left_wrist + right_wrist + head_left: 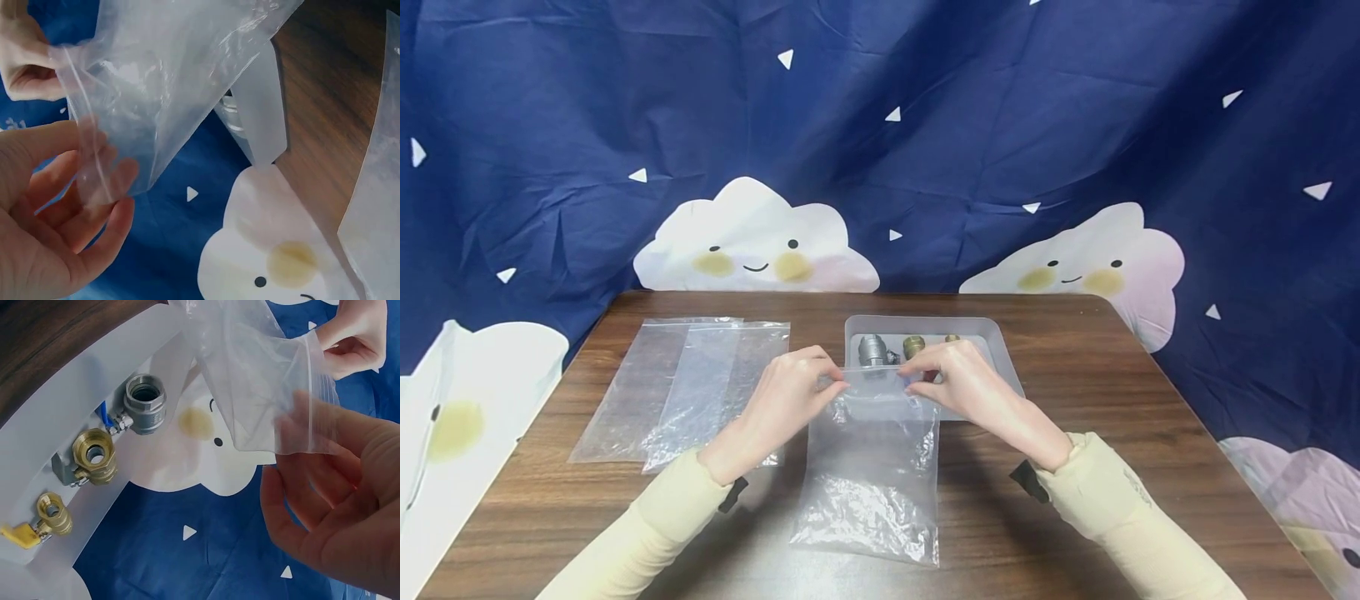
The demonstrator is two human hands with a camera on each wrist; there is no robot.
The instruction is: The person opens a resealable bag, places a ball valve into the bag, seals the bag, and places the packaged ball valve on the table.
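Only right wrist view shows the yellow handle (22, 535) beyond the bag (874, 467)

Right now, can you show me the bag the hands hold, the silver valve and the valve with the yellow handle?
Zip-lock bag (872, 467), head view, its middle.
Silver ball valve (147, 412), right wrist view, body below opening.
Yellow-handled ball valve (60, 522), right wrist view, brass body.

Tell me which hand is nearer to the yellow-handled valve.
Right. The right hand is in front of the yellow-handled valve; the left hand is farther, to its left.
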